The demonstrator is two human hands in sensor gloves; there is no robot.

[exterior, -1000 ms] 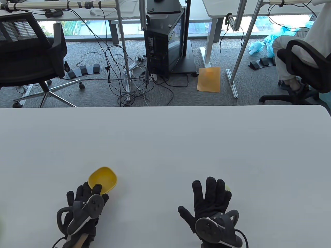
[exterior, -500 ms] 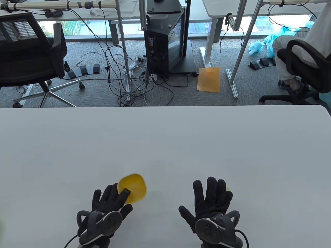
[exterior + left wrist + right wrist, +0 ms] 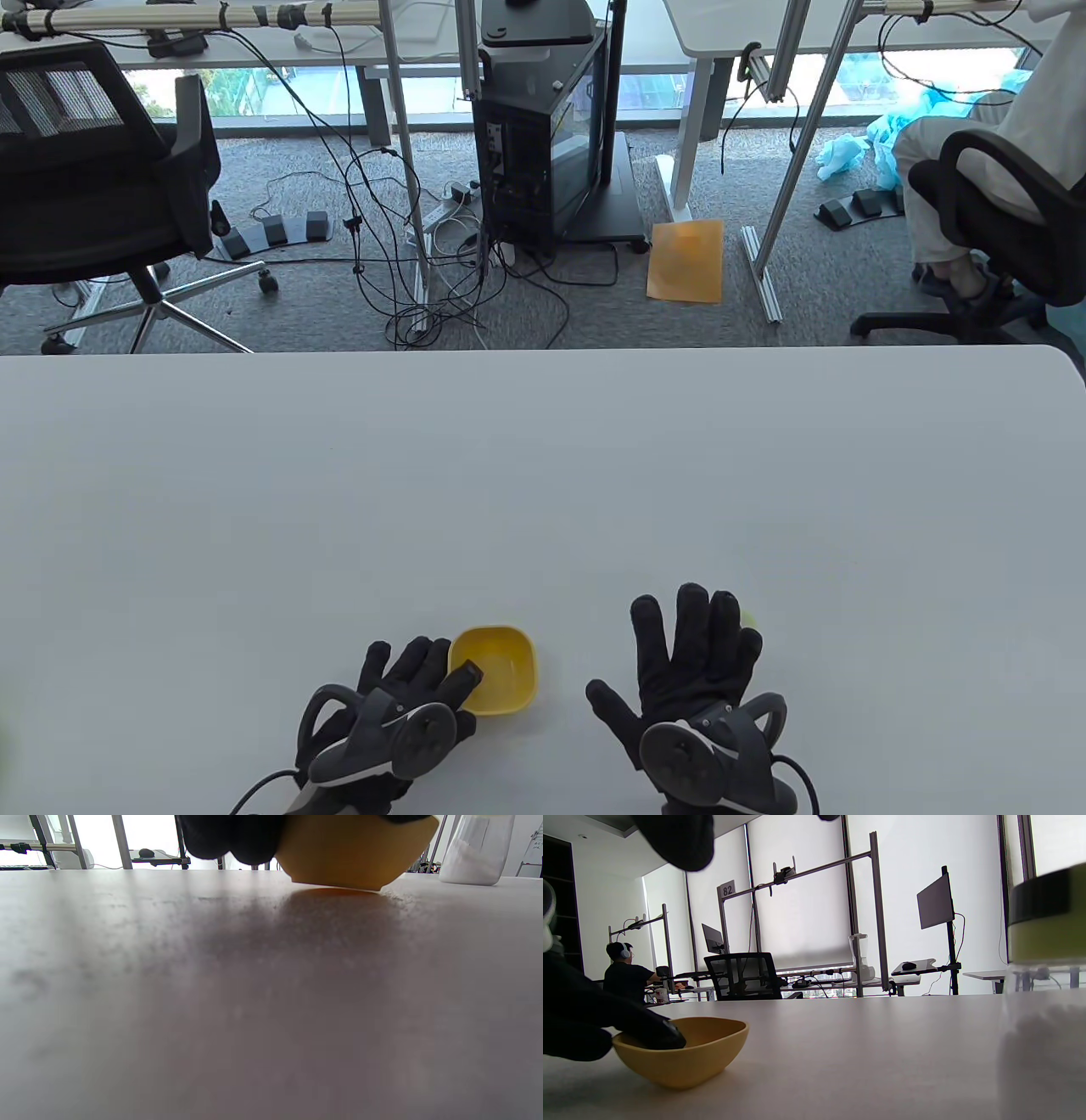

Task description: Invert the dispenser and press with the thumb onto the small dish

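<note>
The small yellow dish [image 3: 501,675] sits on the white table near the front edge. My left hand [image 3: 441,675] holds its left rim, thumb inside and fingers outside; the right wrist view shows this too [image 3: 683,1052]. The left wrist view shows the dish from the side [image 3: 356,853]. My right hand [image 3: 691,645] is open with fingers spread, right of the dish, over the dispenser. Only the dispenser's yellow-green edge [image 3: 749,620] peeks out there. The right wrist view shows the dispenser as a clear upright jar with white contents and a green and black top [image 3: 1045,993]. It also shows in the left wrist view [image 3: 475,853].
The white table [image 3: 543,475] stretches far behind the hands. Beyond its far edge are office chairs, cables and a computer tower on the floor.
My left hand has slid the yellow dish to the right and closer to the front edge, toward my right hand. My right hand has stayed in place.
</note>
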